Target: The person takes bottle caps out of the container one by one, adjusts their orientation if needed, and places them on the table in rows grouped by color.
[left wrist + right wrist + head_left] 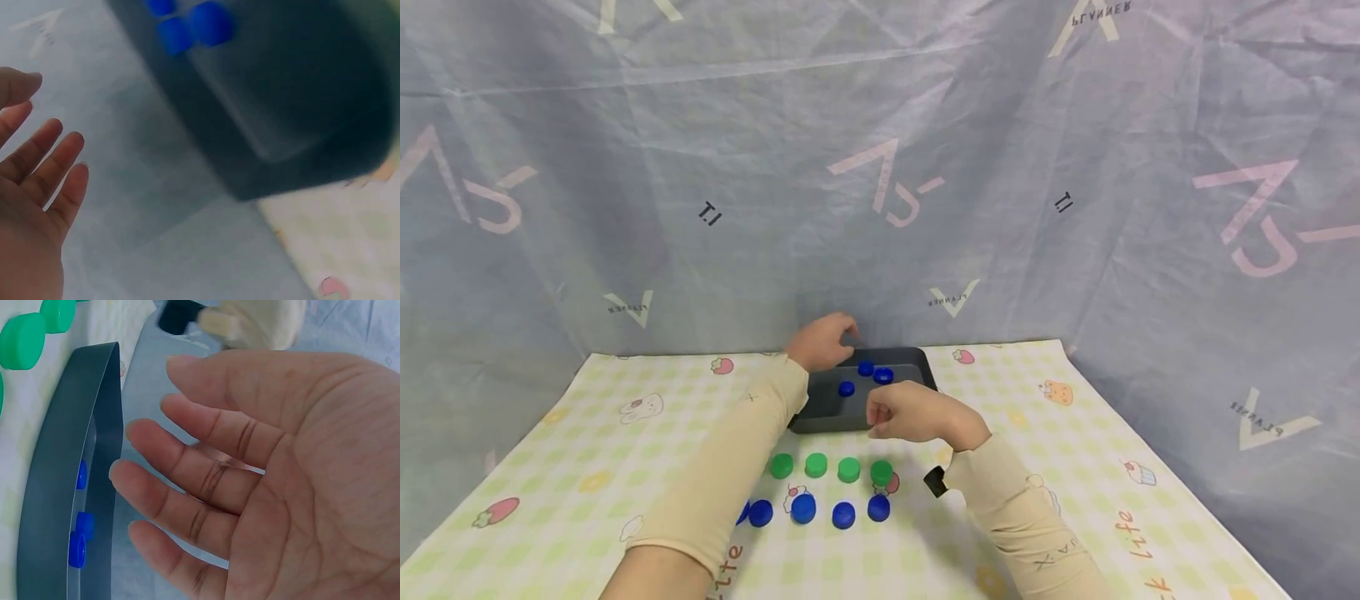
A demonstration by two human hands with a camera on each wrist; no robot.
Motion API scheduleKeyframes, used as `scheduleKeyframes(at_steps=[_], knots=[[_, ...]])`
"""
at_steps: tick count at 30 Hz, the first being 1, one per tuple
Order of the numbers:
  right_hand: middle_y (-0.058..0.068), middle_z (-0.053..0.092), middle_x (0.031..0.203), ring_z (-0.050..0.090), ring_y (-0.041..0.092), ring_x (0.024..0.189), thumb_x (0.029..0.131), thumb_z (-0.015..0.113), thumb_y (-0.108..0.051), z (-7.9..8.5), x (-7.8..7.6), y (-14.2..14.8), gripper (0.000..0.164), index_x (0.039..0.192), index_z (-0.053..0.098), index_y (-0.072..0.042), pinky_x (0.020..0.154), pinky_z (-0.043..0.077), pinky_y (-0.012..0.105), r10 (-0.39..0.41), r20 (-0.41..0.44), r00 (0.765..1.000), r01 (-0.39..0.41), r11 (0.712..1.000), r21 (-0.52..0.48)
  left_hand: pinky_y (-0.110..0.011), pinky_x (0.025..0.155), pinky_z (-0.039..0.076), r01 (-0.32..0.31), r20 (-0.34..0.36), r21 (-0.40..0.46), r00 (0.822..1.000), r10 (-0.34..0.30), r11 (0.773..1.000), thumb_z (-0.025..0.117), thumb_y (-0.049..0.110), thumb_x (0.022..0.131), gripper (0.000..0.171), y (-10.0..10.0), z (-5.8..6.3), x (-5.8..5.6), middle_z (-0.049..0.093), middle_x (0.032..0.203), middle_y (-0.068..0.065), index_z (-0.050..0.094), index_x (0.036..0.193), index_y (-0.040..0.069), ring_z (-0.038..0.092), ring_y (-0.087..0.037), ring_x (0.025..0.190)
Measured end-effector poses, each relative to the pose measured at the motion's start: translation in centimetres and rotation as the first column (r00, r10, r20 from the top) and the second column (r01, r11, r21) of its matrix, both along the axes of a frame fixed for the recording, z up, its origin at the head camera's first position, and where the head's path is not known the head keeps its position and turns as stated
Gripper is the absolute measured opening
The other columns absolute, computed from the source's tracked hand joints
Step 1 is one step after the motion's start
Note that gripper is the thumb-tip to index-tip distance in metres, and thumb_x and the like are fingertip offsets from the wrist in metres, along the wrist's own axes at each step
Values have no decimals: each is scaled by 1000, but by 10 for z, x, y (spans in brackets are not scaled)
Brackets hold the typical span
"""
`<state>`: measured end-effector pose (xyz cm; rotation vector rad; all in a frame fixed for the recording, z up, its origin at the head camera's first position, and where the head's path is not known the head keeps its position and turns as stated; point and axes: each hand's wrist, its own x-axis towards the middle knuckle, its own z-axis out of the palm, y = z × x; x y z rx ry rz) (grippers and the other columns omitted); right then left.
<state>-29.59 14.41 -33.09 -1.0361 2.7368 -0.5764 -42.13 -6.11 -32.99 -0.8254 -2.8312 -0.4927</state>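
A dark grey tray (827, 423) at the back of the table holds three blue bottle caps (846, 388). My left hand (823, 342) hovers over the tray's far left corner, its fingers (47, 150) spread and loosely bent, with nothing in them. Above the tray's near right side is my right hand (913, 412). In the right wrist view its relaxed fingers (175, 456) hold nothing. Several green bottle caps (816, 465) stand in a row in front of the tray. Closer to me lies a row of blue caps (803, 508), one partly hidden by my left sleeve.
A checked tablecloth (1120, 467) with printed pictures covers the table. Behind it and at both sides hangs a grey curtain (775, 250). A small black device (936, 482) sits at my right wrist.
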Motion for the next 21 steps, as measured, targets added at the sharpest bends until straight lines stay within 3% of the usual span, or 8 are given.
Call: scheduleKeyframes(at_steps=[6,12,15,21], knots=[[-11,63,84,59,6,76,95,70,-23,2,0,3,6,93,64,-23,73,49,29,1,7,1000,-1,1000,-6,-42,97,49,2,38,-141,999,3,990,65,16,94,32,12,-35,-3,61,128,-7,64,126,9,60,-25,116],[-11,63,83,59,6,77,94,70,-20,1,-1,4,5,93,66,-20,74,49,29,19,-17,1000,-19,1000,4,-40,103,45,13,28,-272,1000,-6,962,62,2,92,37,22,-64,-6,64,127,-5,68,127,13,59,-24,121],[-11,63,83,59,6,77,94,70,-19,1,0,3,5,92,66,-19,73,49,29,20,-6,1000,-20,1000,7,-40,99,48,24,33,-308,999,-14,951,60,-2,90,36,23,-74,-4,67,119,-4,72,120,14,62,-24,114],[-11,63,83,59,6,78,95,69,-20,1,1,1,4,93,66,-20,74,49,28,16,4,1000,-16,1000,26,-37,93,51,35,27,-295,999,-29,955,62,-8,87,30,23,-81,-1,68,110,-5,75,106,12,64,-23,106]])
